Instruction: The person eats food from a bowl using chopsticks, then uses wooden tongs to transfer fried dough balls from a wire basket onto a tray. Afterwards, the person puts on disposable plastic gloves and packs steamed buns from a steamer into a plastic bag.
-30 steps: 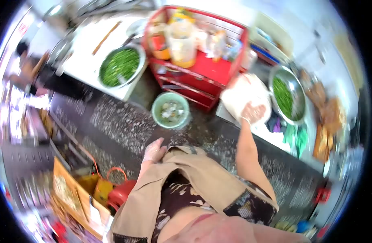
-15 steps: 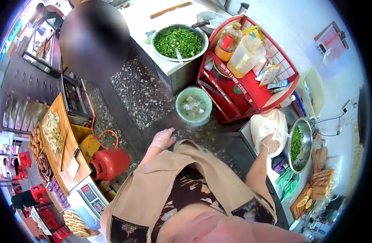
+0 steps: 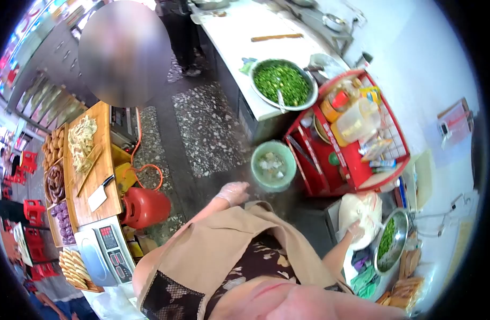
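My left hand, in a thin clear glove, hangs in front of my apron, left of the green basin on the floor. Its fingers are loosely curled together, and nothing shows in them. On the right, my right hand grips the near side of a bulging white plastic bag; the bag's contents are pale and not clear, and the fingertips are partly hidden. Right beside the bag stands a metal bowl with chopped greens. Purple and green cloths lie below the bag.
A red rack holds bottles and a jug. Behind it, a white counter carries a large bowl of chopped greens. To the left are a red gas cylinder, a cleaver on a wooden board, and a scale. A person stands ahead.
The view has swung, so the rack, basin and counter sit lower and the counter and basin farther right. My right hand stays at the bag; my left hand stays near the basin.
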`<state>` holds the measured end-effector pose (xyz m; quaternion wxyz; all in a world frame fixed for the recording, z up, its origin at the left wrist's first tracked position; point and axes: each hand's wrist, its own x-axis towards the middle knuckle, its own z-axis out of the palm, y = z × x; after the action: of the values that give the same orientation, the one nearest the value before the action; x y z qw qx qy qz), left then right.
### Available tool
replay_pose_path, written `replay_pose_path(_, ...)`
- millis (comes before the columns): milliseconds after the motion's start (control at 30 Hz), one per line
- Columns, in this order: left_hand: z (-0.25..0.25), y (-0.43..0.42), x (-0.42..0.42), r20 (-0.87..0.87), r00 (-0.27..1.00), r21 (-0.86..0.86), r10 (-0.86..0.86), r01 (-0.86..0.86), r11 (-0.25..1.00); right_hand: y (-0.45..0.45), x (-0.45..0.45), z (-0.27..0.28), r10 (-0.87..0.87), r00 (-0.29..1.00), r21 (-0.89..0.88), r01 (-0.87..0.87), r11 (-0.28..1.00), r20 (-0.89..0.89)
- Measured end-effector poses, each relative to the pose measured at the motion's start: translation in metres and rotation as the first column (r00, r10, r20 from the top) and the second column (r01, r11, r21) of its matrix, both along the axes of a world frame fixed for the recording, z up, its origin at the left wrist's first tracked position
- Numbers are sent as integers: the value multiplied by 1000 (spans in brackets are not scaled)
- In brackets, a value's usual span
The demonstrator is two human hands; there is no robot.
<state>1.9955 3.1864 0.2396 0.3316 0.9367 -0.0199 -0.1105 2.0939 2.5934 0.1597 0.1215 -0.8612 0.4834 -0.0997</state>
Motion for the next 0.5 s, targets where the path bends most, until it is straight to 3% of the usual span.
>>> replay_pose_path(33,3,2,2,-45,999,17,14,-13,1000,-18,9,-42,-47,999,-55,48,997,6)
replay_pose_path(133,12,15,0,-83,996,16,34,-33,999,89,8,-21,-110,987,-329,64,942,-121)
replay_pose_path(233,18,31,-7,-130,985,-11,111,-114,993,206,-4,13,-59,989,-334,9,943,-139)
replay_pose_path(300,16,45,-14,-93,981,-23,170,-173,985,219,15,-42,279,864,-73,-338,938,-418)
replay_pose_path(367,28,61,-20,-77,971,-27,225,-227,973,288,17,-28,523,852,271,-510,816,27)
replay_pose_path(433,29,79,-29,-71,959,-33,274,-277,960,346,38,-68,741,648,311,-751,582,178)
replay_pose_path(467,25,88,-34,-35,949,-52,314,-316,947,384,42,-46,831,553,468,-752,465,63)
replay_pose_path(500,21,97,-39,0,934,-72,358,-357,931,431,40,-15,906,420,470,-809,352,45)
